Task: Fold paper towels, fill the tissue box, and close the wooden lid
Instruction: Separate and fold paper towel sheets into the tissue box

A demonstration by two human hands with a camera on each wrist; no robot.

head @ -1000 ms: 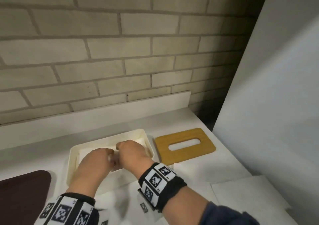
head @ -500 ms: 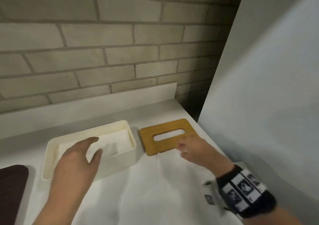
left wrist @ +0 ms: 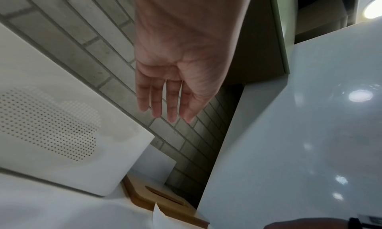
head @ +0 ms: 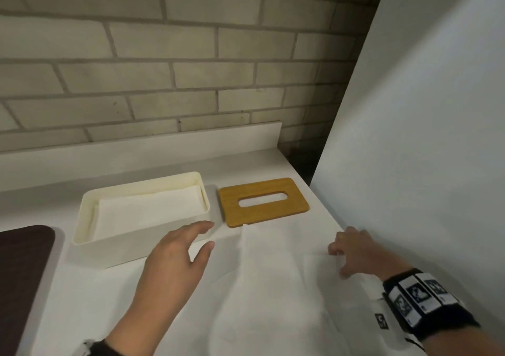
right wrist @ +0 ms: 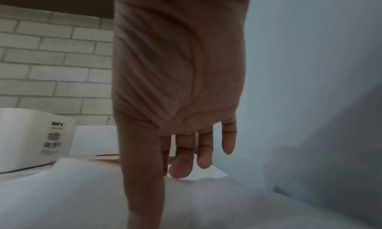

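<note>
The open tissue box (head: 142,235) holds folded towels (head: 147,211); the wooden lid (head: 263,202) lies flat just right of it, a loose paper towel (head: 273,273) overlapping its near edge. The left hand (head: 175,262) hovers with fingers spread beside the box, empty. The right hand (head: 355,252) rests fingertips on the sheet near the grey panel (head: 423,137). Only the right wrist view shows the box's "DIY" label (right wrist: 57,124).

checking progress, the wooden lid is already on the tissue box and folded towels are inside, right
Not quite. The wooden lid is not on the tissue box; it lies flat on the counter just right of it, as the head view shows. Folded towels are inside.
</note>
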